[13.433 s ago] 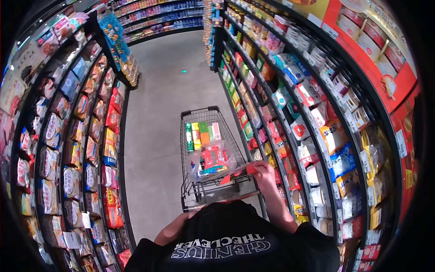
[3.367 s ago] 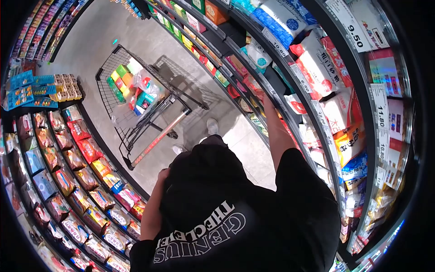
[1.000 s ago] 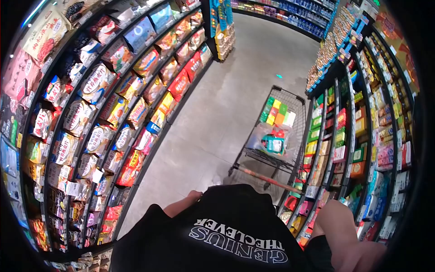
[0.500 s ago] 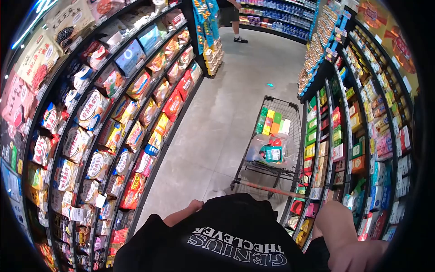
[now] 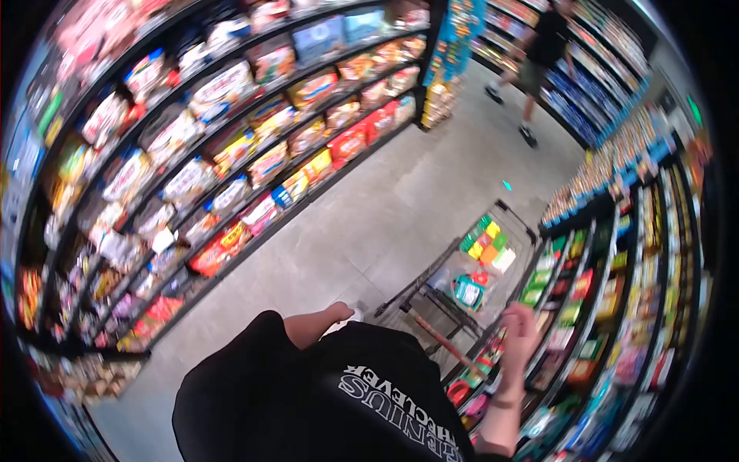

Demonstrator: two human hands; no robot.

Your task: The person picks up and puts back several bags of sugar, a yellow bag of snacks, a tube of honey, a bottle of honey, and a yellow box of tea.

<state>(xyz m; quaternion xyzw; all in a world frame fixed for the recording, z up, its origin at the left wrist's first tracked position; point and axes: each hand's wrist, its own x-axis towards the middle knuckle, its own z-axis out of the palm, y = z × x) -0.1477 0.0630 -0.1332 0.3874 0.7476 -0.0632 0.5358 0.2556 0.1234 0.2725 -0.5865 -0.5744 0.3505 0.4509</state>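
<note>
My left hand (image 5: 339, 312) is low in front of the black shirt, partly hidden and too small to read its fingers. Past the right side of the shirt, my right hand (image 5: 520, 327) is raised above the cart's reddish handle (image 5: 446, 343), fingers somewhat apart and nothing in them. The metal shopping cart (image 5: 531, 231) stands ahead. Inside it are green, yellow and orange boxes (image 5: 488, 244) and a teal package (image 5: 468, 292) in a clear bag.
Shelves of bagged food (image 5: 188, 181) line the left side, and shelves of boxes (image 5: 608, 300) the right. A person in black (image 5: 548, 38) walks at the aisle's far end. Grey floor (image 5: 362, 231) runs between them.
The view has turned and tilted. My right hand has moved from the lower right up near the cart handle. The far person now shows almost whole, further right.
</note>
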